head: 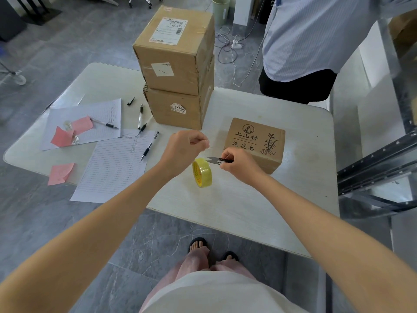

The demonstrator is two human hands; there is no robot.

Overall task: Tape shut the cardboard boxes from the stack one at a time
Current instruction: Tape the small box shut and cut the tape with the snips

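A roll of clear yellowish tape [202,172] hangs on edge just above the white table [225,206], below my two hands. My left hand [185,146] pinches the pulled-out end of the tape, fingers curled. My right hand [239,164] grips small black thread snips [217,160], blades pointing left at the tape strip. A small printed cardboard box [255,143] lies right behind my right hand. Two larger plain boxes [178,68] stand stacked at the table's far middle.
Lined sheets [112,163], pink notes [61,172] and several pens [150,145] lie on the table's left half. A person in a striped shirt [316,37] stands beyond the far right corner. A metal rack [379,168] runs along the right.
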